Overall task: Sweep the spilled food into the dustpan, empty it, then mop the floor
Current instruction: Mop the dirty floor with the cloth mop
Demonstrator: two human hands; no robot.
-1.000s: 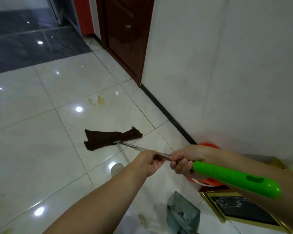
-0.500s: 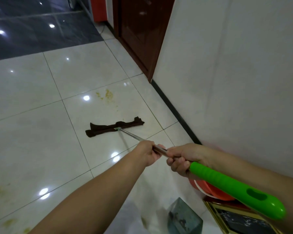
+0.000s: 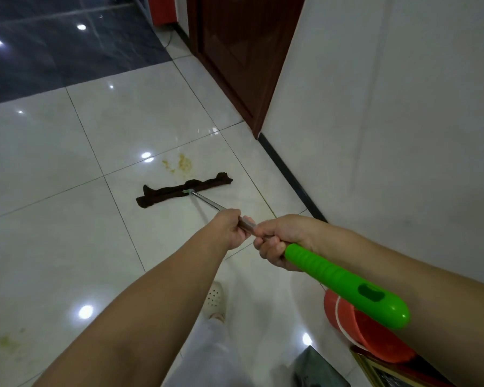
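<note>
A mop with a dark brown cloth head (image 3: 183, 190) lies flat on the white tiled floor (image 3: 53, 233), its metal shaft (image 3: 207, 203) running back to me. My left hand (image 3: 229, 229) grips the shaft. Just behind it, my right hand (image 3: 280, 241) grips the shaft where the bright green handle (image 3: 347, 283) begins. A yellowish food stain (image 3: 180, 162) sits just beyond the mop head. Another faint greenish stain (image 3: 7, 342) marks the floor at the lower left.
A white wall (image 3: 389, 135) with a black skirting (image 3: 288, 177) runs along the right, a dark red door (image 3: 241, 51) beyond it. An orange bucket (image 3: 366, 336) stands by the wall near me, a grey dustpan (image 3: 316, 370) at the bottom. My shoe (image 3: 214, 298) is below my hands.
The mop head has slid away from me toward the yellow stain, and its cloth has narrowed into a thin strip. Both hands have kept their grip on the shaft.
</note>
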